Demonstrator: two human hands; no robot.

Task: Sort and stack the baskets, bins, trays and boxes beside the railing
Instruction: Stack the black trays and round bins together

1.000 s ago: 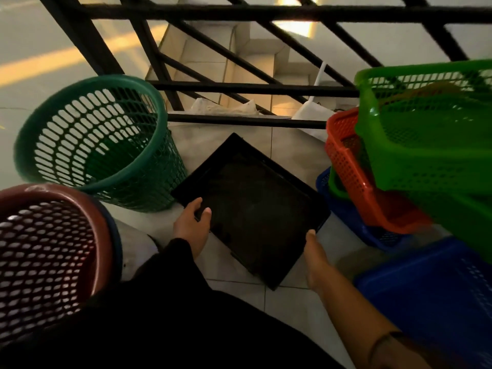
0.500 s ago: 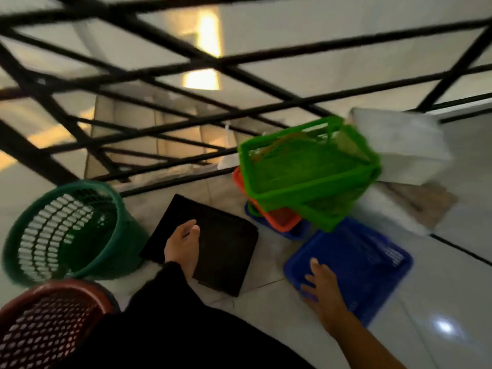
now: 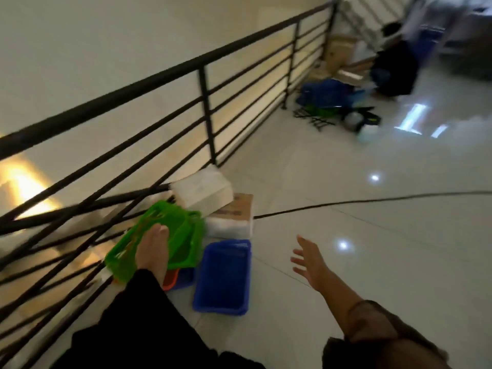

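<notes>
A person stands by a black railing (image 3: pixel 205 67) on a glossy tiled floor (image 3: pixel 346 262), looking down at a cluster of containers. The left hand (image 3: pixel 154 251) lies over the top green basket (image 3: pixel 183 235), fingers forward; the blur hides whether they curl round its rim. The right hand (image 3: pixel 308 259) is spread wide in the air over bare floor, holding nothing.

Against the railing's foot sits a nested stack: at least one bright green mesh basket on top, an orange basket (image 3: pixel 170 282) and a blue one peeking out beneath. Just beside it lies one blue tray (image 3: pixel 223 278), flat on the floor. Behind stand two white boxes (image 3: pixel 202 191) with one brown cardboard box (image 3: pixel 239 209) between them.

These plastic baskets probably weigh little, flex slightly and slide easily on tile; the rim or short end looks the safest place to grip. Far off along the railing, a blurred heap and a crouching person (image 3: pixel 394 67) are visible.
</notes>
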